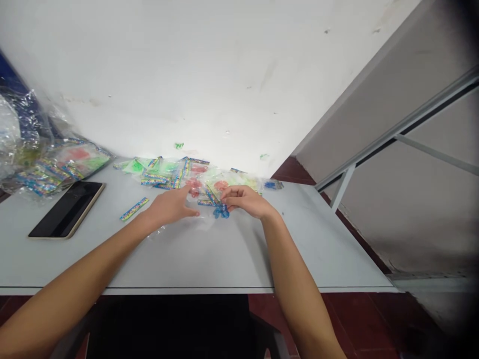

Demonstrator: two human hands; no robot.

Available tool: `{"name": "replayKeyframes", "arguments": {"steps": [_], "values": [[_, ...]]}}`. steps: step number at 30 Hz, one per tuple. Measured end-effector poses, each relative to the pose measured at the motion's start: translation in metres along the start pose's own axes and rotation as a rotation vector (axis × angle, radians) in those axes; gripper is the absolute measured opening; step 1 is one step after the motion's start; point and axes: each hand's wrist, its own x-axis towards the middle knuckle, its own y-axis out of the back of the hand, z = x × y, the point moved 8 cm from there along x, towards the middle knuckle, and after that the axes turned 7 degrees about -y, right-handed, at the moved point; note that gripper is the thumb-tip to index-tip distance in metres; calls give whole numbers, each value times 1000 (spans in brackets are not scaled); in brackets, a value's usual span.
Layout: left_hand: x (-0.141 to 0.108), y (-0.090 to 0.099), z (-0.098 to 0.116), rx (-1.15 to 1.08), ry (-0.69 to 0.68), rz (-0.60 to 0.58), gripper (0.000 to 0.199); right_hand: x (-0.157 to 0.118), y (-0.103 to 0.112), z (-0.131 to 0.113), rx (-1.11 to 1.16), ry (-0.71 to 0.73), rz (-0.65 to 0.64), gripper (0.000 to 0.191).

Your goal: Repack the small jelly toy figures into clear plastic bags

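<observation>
We saw a small knot of translucent blue plastic (221, 211) lying on the pale grey tabletop (209, 259), at the near edge of a heap of clear plastic packets with rainbow-printed header strips (175, 172). The right hand (243, 201) was the nearer of the two: its grip had the fingers curled together just above the blue knot, beside a rainbow-printed strip (209, 195) that ran diagonally down toward it, though we could not tell whether it clamped anything. The left hand (168, 207) lay to the knot's left, a little apart, its grip open with the fingers extended toward the heap. Further left we noted a loose rainbow-printed card strip (133, 209), a black tablet with a tan edge (66, 209), and a second pile of packets (63, 167).
</observation>
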Motion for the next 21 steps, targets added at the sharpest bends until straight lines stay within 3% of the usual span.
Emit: {"name": "replayKeyframes", "arguments": {"steps": [2,5,6,8,12,15,19,21], "values": [[-4,6,10,158,-65,78,48,-2,-1,3,-21,-25,-76,20],[-16,15,39,276,-256,267,16,-6,-1,11,-69,-93,-176,22],[-21,14,49,265,-335,305,15,-7,0,14,-75,-110,-185,23],[-28,1,65,187,-492,265,27,-6,5,17,-58,-125,-170,23],[-32,-42,75,36,-698,-4,32,-2,11,22,-17,-132,-142,22],[-25,-60,62,19,-689,-54,26,0,13,25,6,-136,-130,21],[-15,-67,45,121,-594,-3,38,-4,19,22,10,-102,-138,22],[-15,-70,42,225,-556,-1,34,-8,24,17,15,-62,-121,22]]}}
